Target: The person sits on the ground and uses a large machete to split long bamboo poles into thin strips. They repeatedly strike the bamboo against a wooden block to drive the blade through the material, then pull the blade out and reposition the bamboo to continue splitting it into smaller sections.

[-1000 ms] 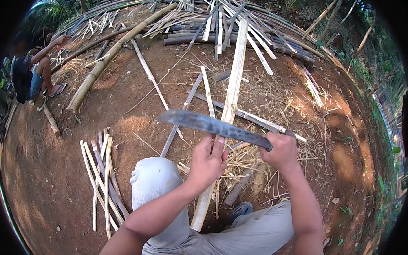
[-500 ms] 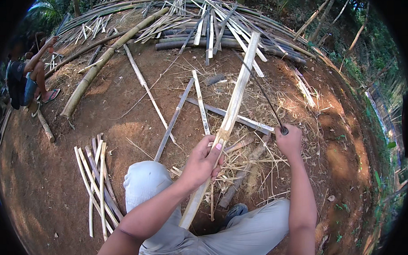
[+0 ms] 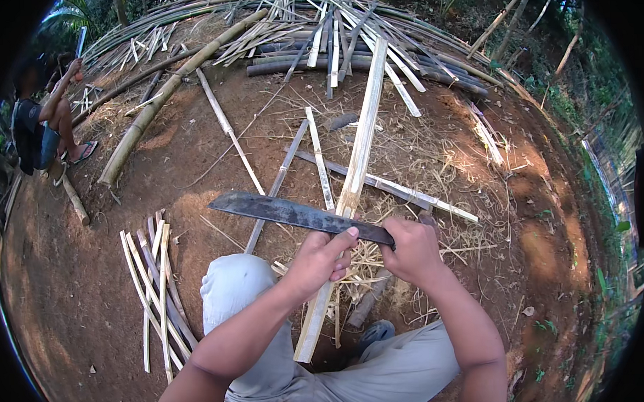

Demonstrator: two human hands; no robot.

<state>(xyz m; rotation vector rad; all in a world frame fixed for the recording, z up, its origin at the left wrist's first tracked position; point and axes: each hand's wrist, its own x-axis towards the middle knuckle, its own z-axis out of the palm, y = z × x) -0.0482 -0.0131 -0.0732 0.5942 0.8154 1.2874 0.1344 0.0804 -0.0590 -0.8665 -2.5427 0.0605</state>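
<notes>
A long, pale split bamboo strip (image 3: 366, 132) slants away from my lap, its near end between my knees. My left hand (image 3: 318, 265) is closed round it near the middle, thumb on top. In my right hand (image 3: 412, 251) is the handle of a machete (image 3: 287, 213), mostly hidden by the fingers. The dark, broad blade lies across the strip just beyond my left hand, pointing left with its flat side showing. Whether its edge bites into the bamboo I cannot tell. Thin shavings (image 3: 370, 270) and a short round log (image 3: 370, 302) lie beneath the strip.
Several split strips (image 3: 155, 299) lie bundled on the soil at left. A thick bamboo pole (image 3: 169, 93) crosses the far left, near a seated person (image 3: 39, 126) holding a blade. Piled bamboo (image 3: 374, 64) spans the back. Loose strips (image 3: 279, 181) lie ahead of my knee.
My right hand has swung the machete inward, from upright at the right to flat across the strip. The strip has tipped slightly left at its far end. The other person's blade has risen.
</notes>
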